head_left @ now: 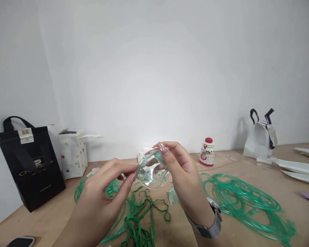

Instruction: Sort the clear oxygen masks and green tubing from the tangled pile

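Observation:
Both my hands hold a clear, greenish plastic mask (152,172) above the wooden table (234,161). My left hand (103,192) pinches its left rim with thumb and fingertips. My right hand (181,171) grips its top and right edge, fingers curled over it; a watch sits on that wrist. Green elastic straps (141,219) lie tangled on the table under my hands. Coils of green clear tubing (242,199) spread out to the right.
A black paper bag (32,164) and a white dotted bag (73,154) stand at the left by the wall. A small snowman jar (206,152) and a white bag with black handles (261,137) stand at the back right. White packets (296,166) lie far right.

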The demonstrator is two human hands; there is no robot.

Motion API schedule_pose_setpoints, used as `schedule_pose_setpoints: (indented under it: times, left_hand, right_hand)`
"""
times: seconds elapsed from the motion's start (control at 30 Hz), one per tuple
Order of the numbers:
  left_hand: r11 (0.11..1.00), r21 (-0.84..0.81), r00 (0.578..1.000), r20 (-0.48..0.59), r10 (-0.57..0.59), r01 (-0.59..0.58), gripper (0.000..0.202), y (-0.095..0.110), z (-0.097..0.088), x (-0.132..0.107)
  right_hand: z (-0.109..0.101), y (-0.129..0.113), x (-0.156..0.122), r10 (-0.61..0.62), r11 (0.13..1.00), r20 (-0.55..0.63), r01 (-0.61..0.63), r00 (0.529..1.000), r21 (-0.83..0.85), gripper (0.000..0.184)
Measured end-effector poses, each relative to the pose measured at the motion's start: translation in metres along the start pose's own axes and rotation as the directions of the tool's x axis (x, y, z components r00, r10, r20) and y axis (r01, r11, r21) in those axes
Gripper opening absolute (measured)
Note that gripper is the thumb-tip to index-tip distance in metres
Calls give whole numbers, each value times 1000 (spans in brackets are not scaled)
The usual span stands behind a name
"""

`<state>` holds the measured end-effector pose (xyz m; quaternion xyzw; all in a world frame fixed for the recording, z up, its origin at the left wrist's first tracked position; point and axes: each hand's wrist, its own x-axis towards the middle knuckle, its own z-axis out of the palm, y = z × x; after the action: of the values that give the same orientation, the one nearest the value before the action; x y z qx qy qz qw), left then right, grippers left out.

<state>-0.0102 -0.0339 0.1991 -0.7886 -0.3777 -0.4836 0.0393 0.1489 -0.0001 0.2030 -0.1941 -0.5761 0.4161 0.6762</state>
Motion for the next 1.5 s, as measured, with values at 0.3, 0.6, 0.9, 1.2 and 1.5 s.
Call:
schedule_pose_setpoints:
  times: [0.3,0.6,0.9,1.2,1.5]
  left_hand:
    - [998,-54,999,14,-38,39,20,-6,0,-1]
    - [987,-73,989,-35,-146,144,13,-4,-5,-3]
    - [961,-137,965,-66,-252,242,14,-8,-4,-4]
    - [924,-312,974,25,-226,223,25,6,2,-5]
    - [813,-509,958,123,-257,283,42,10,18,1]
  right_hand:
    - [0,-1,0,-8,1000,-9,8,1000,-5,17]
    - [0,-5,-1,6,1000,10,-6,1000,3,17]
    - [-7,-7,2,-48,999,-96,50,994,17,18]
    - [-4,-11,-1,98,980,80,-110,992,164,21]
    - [5,1,-2,109,981,16,-111,994,157,26]
